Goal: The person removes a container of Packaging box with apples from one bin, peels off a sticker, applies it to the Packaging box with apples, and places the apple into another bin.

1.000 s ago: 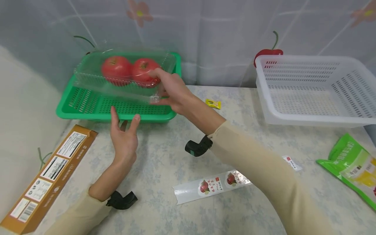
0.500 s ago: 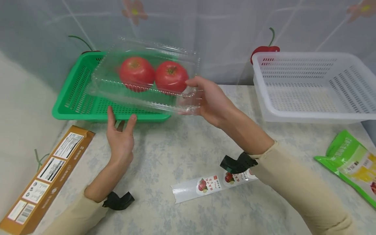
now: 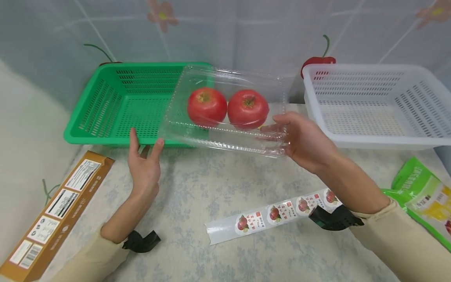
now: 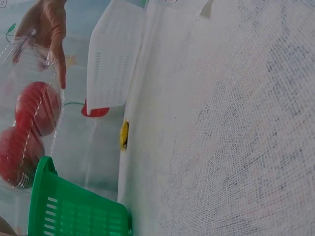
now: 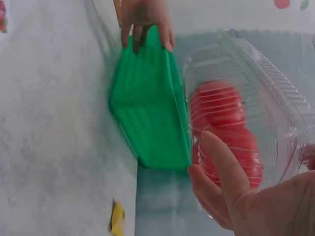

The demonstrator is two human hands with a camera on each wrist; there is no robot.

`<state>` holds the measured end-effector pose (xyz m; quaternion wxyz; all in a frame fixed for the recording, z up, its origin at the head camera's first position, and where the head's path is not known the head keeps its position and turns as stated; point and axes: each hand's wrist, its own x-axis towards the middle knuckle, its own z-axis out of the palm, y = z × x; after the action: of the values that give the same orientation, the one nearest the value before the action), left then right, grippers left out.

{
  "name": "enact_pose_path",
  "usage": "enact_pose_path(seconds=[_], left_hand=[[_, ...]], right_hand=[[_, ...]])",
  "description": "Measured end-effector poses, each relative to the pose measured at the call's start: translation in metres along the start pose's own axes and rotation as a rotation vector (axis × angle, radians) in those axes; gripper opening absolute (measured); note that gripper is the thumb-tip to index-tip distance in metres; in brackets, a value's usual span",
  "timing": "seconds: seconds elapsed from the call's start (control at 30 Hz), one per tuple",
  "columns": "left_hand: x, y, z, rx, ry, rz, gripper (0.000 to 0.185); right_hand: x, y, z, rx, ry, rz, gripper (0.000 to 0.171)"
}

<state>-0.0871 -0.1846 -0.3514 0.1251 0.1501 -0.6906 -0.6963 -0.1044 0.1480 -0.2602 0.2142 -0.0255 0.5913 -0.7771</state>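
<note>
A clear plastic clamshell box [image 3: 225, 135] with two red tomatoes [image 3: 227, 107] inside hangs in the air between the two baskets. My right hand [image 3: 282, 129] grips its right end, thumb on top and fingers underneath. The right wrist view shows the same grip, the thumb lying over the box [image 5: 256, 88] with the tomatoes [image 5: 219, 105] behind it. My left hand [image 3: 146, 143] rests on the table with straight fingers against the front rim of the green basket [image 3: 105, 100] and holds nothing. In the left wrist view the left hand itself is out of frame.
A white basket [image 3: 373, 133] stands at the back right. A strip of tomato stickers [image 3: 271, 215] lies near the front, a green packet [image 3: 423, 196] at the right, and a long brown carton [image 3: 56, 211] at the left. A small yellow sachet [image 4: 124, 133] lies between the baskets.
My right hand has carried the box of tomatoes rightward, from above the green basket to the space between the baskets. The left hand has stayed at the green basket's rim.
</note>
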Motion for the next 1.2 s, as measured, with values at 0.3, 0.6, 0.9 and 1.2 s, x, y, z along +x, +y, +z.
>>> enact_pose_path(seconds=[0.3,0.6,0.9,1.2], left_hand=[[-0.001,0.001,-0.001,-0.018,0.013,0.009,0.08],[-0.001,-0.001,0.0,-0.021,-0.006,0.011,0.081],[0.0,-0.002,0.0,-0.015,-0.003,0.015,0.081],[-0.001,-0.001,0.0,-0.025,0.001,0.008,0.081]], right_hand=[[-0.032,0.006,-0.047,0.06,-0.087,-0.047,0.022],[-0.052,0.026,-0.068,0.001,-0.112,0.019,0.036],[-0.054,0.051,-0.072,-0.004,-0.04,0.042,0.009],[-0.043,0.062,-0.082,0.014,-0.117,0.06,0.014]])
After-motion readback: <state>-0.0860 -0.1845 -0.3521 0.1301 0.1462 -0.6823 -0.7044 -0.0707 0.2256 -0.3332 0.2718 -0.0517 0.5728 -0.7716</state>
